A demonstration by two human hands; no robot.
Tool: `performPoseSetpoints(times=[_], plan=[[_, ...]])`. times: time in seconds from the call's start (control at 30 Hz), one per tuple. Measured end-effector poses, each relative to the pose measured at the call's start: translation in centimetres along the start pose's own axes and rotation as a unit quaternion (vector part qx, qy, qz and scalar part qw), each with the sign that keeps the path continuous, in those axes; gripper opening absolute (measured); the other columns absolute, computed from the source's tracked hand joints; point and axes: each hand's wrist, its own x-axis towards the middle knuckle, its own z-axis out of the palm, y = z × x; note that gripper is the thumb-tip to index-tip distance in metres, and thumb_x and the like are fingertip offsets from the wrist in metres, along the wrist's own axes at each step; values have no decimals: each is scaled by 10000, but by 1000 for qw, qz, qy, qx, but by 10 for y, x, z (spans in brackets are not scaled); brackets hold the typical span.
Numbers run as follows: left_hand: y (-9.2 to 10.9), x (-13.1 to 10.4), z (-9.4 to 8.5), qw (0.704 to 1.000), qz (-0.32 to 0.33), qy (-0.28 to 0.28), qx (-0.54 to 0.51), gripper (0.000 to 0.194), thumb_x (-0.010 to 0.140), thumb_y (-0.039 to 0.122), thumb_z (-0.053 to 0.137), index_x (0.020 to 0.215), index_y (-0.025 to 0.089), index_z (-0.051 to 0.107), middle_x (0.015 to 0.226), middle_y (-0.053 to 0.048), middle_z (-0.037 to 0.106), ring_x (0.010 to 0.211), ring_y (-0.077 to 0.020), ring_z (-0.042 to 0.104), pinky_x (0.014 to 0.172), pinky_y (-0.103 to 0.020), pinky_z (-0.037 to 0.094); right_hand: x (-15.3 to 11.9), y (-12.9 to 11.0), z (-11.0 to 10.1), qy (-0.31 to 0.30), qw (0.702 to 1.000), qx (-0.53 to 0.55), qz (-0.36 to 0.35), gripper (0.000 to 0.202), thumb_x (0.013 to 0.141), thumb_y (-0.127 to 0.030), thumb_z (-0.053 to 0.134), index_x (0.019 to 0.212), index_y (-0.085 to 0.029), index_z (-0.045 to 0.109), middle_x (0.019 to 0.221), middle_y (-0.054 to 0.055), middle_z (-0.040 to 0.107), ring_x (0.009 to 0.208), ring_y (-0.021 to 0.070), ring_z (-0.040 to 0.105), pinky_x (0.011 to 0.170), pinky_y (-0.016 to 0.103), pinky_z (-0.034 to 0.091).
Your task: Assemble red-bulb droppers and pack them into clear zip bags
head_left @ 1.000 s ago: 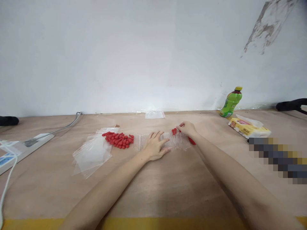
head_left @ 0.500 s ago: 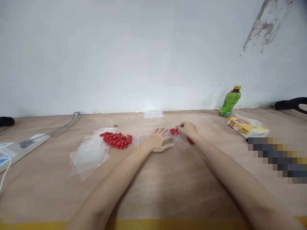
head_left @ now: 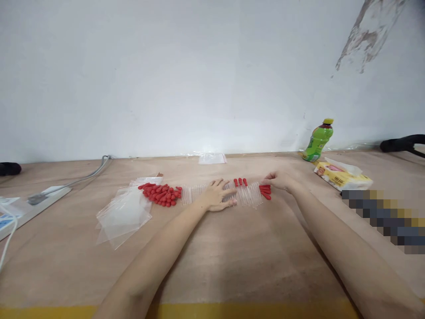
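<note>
A row of clear thin tubes (head_left: 192, 195) lies side by side on the table, continuing as more tubes (head_left: 248, 195) to the right. Across its middle rests my left hand (head_left: 217, 196), palm down with fingers spread over the tubes. Three red rubber bulbs (head_left: 240, 182) sit at the far ends of tubes just right of that hand. Beside the row's right end are several loose red bulbs (head_left: 265, 192). My right hand (head_left: 280, 180) is at their far edge, fingers bent together; whatever is between the fingertips is hidden.
A heap of red bulbs (head_left: 162, 195) lies left of the tubes, beside clear plastic bags (head_left: 124, 217). A power strip (head_left: 36, 208) with cables is at far left. On the right stand a green bottle (head_left: 318, 141) and a tissue pack (head_left: 343, 176). A small bag (head_left: 212, 158) lies by the wall.
My right hand has moved right, away from the three bulbs on the tubes to the loose bulbs, which now show more fully. My left hand stays almost still on the tubes.
</note>
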Motion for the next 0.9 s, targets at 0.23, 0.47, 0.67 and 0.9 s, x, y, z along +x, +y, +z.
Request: performPoseSetpoints(times=[0.23, 0.47, 0.67, 0.9], plan=[[-1, -4, -2, 998, -40, -1, -46, 442, 805, 571, 344, 1156, 345, 490, 1300, -37, 390, 1208, -255, 296, 962, -441, 250, 3, 6, 5, -40, 998, 40, 19, 149, 541, -218, 721, 611, -128, 625, 512, 3, 583, 466, 104, 495, 469, 221, 400], [6, 15, 4, 965, -240, 91, -59, 385, 768, 467, 470, 1018, 179, 523, 1060, -114, 526, 1050, -280, 420, 856, -428, 336, 0, 2, 4, -46, 998, 29, 16, 165, 575, -216, 692, 496, -144, 565, 432, -32, 505, 415, 78, 420, 434, 206, 340], [15, 26, 4, 949, -295, 109, -32, 431, 670, 578, 520, 819, 176, 568, 971, -128, 523, 981, -312, 425, 811, -443, 320, 0, -2, -1, -2, 1000, 20, 4, 131, 640, -239, 643, 567, -149, 581, 505, -11, 540, 491, 103, 468, 470, 210, 360], [28, 34, 5, 943, -316, 97, 33, 360, 679, 445, 527, 710, 99, 619, 986, -211, 521, 988, -358, 391, 817, -477, 265, -4, -19, 3, 35, 999, 16, -19, 107, 692, -259, 584, 682, -154, 593, 644, 17, 604, 602, 127, 529, 513, 202, 381]])
